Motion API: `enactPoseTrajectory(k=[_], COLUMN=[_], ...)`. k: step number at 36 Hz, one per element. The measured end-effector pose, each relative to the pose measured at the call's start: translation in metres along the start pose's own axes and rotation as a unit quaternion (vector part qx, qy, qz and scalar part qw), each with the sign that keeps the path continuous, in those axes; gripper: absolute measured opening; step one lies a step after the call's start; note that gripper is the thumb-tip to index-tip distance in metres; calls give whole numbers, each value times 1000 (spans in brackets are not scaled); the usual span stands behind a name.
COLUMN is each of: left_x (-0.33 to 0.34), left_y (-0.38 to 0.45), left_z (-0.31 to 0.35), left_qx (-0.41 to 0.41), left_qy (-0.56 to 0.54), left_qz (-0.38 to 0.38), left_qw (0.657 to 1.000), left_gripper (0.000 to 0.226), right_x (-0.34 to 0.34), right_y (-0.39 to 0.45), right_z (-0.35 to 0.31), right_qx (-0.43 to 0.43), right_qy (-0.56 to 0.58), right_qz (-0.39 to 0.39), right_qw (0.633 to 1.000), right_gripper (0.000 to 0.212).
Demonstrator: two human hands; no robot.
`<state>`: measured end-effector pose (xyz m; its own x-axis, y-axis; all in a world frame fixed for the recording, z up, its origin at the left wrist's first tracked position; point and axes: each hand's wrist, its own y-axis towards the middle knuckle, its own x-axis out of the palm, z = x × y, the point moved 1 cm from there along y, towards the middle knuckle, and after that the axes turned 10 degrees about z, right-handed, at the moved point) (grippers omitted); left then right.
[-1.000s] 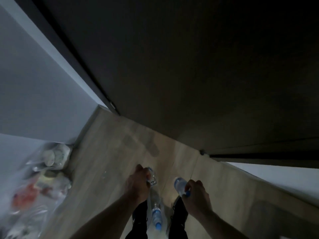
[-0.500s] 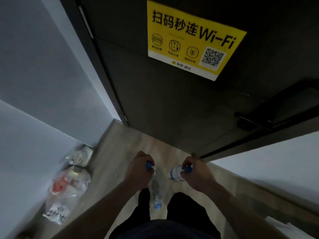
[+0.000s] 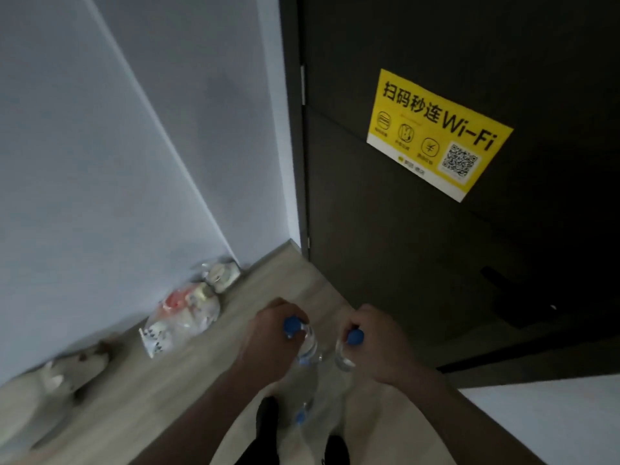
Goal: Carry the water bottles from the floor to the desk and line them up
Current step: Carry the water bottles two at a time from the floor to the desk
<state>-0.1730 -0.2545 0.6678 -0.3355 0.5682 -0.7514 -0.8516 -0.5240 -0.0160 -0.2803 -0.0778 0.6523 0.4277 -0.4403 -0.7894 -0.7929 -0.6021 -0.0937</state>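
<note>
- The left hand (image 3: 268, 340) is curled round the neck of a clear water bottle (image 3: 307, 347), just under its blue cap (image 3: 292, 325); the body hangs down below the fist.
- The right hand (image 3: 379, 344) grips a second bottle (image 3: 342, 357) the same way, fingers wrapped beside its blue cap (image 3: 355, 337).
- A third bottle (image 3: 302, 417) shows lower down between the legs; I cannot tell whether it lies on the floor (image 3: 167, 391) or hangs from a hand.
- The bottles look like thin, smooth plastic and probably full, so fairly heavy and apt to swing; the ridge under the cap is the surest hold.
- The counter is not in view; a dark door (image 3: 436, 263) with a yellow Wi-Fi sticker (image 3: 436, 135) stands ahead.
</note>
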Motion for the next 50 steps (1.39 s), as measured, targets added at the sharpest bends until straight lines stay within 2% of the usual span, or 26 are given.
enactPoseTrajectory(k=[3,7,13,26,30,40,50], left_x=[-18,-48,-103,-266,-314,-421,-499], left_y=[-21,-49,-102,-293,-363,-507,-628], left_z=[-2,-13,-49,-179,-222,-303,-387], left_qx=[-11,-32,-71,-149,-182,-326,-422], left_qy=[4,-14,-4,49,68,79,84], left_qz=[38,98,171,275,310,403,477], left_qw=[999,995,983,949,931,852,767], left_gripper=[25,27,28,22,22,22,21], right_x=[-3,-4,17,139,185,284,406], right_y=[-6,-11,-30,-129,-167,-250,-321], right_z=[-16,-50,-126,-336,-402,-563,-708], right_qx=[-33,-74,-128,-272,-321,-423,-530], right_qy=[6,-9,-22,5,30,13,29], right_qz=[-2,-32,-64,-111,-143,-232,-325], right_qw=[999,997,989,956,936,876,783], right_gripper=[28,13,11,14,14,15,14])
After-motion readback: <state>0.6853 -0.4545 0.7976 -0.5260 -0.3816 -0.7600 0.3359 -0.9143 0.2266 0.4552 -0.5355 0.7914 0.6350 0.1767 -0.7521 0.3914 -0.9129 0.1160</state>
